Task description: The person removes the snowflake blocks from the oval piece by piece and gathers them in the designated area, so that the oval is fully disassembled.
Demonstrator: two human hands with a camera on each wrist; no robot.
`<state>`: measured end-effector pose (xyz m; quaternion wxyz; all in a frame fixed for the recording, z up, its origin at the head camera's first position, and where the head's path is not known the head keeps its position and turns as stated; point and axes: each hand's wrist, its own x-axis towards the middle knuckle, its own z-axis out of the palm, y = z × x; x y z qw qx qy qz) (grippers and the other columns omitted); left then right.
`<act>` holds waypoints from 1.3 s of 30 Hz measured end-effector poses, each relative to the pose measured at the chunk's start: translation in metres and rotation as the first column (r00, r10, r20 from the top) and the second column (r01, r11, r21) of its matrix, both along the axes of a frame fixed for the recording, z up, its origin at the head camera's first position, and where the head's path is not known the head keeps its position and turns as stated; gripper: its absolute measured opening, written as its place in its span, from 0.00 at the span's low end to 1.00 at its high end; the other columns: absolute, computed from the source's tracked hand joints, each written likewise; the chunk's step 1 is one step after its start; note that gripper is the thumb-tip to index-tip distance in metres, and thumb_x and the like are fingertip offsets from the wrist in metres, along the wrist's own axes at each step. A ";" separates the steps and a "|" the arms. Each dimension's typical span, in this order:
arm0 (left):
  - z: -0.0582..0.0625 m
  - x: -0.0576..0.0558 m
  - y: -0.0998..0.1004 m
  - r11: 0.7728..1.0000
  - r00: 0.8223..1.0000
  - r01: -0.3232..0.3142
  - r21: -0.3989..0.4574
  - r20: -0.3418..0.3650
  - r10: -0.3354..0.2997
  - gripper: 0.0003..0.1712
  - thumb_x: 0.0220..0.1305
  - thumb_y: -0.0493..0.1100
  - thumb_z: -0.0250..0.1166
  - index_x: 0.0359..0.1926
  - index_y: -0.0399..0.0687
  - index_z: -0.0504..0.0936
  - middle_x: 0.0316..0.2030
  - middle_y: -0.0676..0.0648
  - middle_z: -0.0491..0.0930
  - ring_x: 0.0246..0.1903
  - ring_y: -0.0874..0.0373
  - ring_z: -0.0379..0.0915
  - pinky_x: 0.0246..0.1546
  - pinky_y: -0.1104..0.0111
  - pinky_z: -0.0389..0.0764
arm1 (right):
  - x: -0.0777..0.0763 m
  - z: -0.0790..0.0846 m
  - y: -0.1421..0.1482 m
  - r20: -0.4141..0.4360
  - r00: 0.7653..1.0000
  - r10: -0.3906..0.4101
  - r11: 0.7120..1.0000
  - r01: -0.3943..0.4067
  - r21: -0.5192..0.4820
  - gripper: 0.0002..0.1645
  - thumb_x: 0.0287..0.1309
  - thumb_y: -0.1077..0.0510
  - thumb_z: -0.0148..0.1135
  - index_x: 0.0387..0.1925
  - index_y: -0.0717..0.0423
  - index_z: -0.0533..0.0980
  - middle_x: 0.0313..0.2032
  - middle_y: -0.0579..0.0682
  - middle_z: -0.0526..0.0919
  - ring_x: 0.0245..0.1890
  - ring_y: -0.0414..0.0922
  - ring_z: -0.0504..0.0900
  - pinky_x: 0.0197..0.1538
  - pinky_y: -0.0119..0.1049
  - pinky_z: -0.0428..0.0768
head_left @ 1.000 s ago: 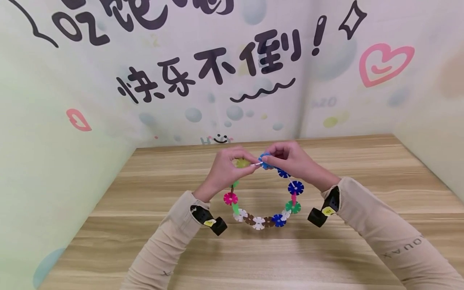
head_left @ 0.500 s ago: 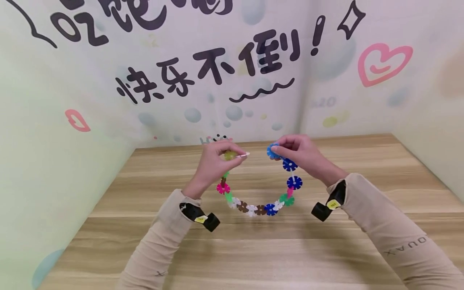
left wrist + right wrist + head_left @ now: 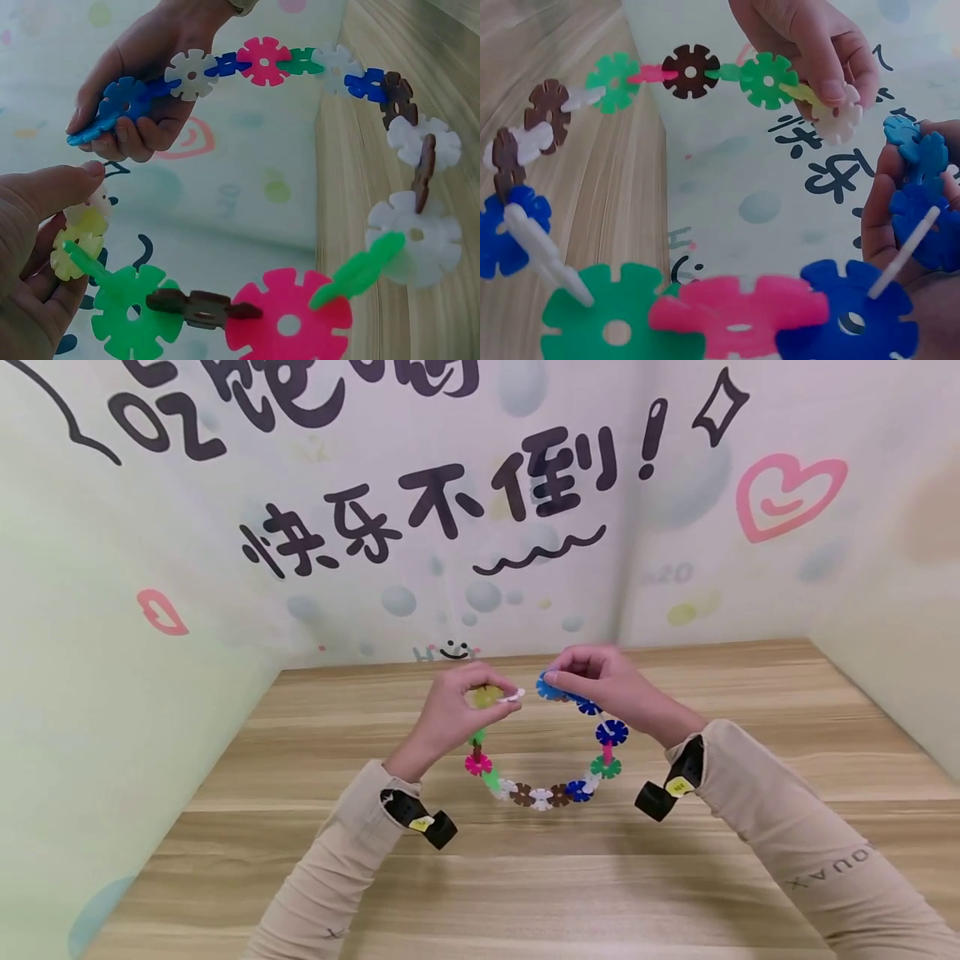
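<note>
A chain of notched plastic snowflake discs hangs in a loop between the hands, its lower curve in front of the tabletop in the head view. My left hand pinches the white disc at one end, beside a yellow disc. At the other end, my right hand grips light blue discs between thumb and fingers. A small gap separates the white disc from the outermost light blue one. Green, pink, brown, white and dark blue discs make up the rest, slotted edge to edge at differing angles.
Under the hands lies a wood-grain tabletop. A pale printed curtain with black lettering and pink hearts stands behind it. Each wrist bears a black camera over a beige sleeve.
The two chain ends, close together a second ago, moved apart and rose, then came back toward each other and lower. Both hands keep their hold throughout.
</note>
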<state>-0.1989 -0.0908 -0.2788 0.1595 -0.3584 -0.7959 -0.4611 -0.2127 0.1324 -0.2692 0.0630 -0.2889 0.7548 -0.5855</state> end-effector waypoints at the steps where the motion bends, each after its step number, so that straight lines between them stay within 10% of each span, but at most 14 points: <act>1: -0.001 0.000 0.000 1.000 1.000 0.001 -0.006 0.000 -0.001 0.07 0.48 0.38 0.68 0.31 0.41 0.82 0.31 0.49 0.80 0.34 0.59 0.73 0.40 0.68 0.74 | 0.000 -0.001 -0.001 0.002 1.000 0.005 1.000 -0.005 -0.003 0.10 0.58 0.56 0.56 0.33 0.61 0.75 0.28 0.51 0.79 0.26 0.45 0.75 0.31 0.33 0.77; 16: 0.002 0.001 0.004 0.999 1.000 0.029 0.018 0.005 -0.029 0.17 0.48 0.37 0.68 0.41 0.37 0.80 0.39 0.46 0.79 0.42 0.55 0.73 0.46 0.68 0.73 | 0.001 0.000 -0.007 -0.070 0.998 0.003 1.000 -0.002 0.014 0.08 0.55 0.60 0.59 0.32 0.63 0.74 0.27 0.53 0.77 0.23 0.43 0.72 0.27 0.31 0.75; 39: -0.001 0.003 0.017 0.983 0.988 0.049 0.177 0.138 -0.074 0.07 0.54 0.33 0.63 0.35 0.34 0.79 0.29 0.42 0.81 0.26 0.54 0.77 0.28 0.67 0.79 | 0.002 0.002 -0.010 -0.098 0.995 0.018 0.999 -0.021 -0.025 0.08 0.54 0.62 0.59 0.34 0.63 0.73 0.29 0.54 0.78 0.26 0.44 0.74 0.29 0.31 0.75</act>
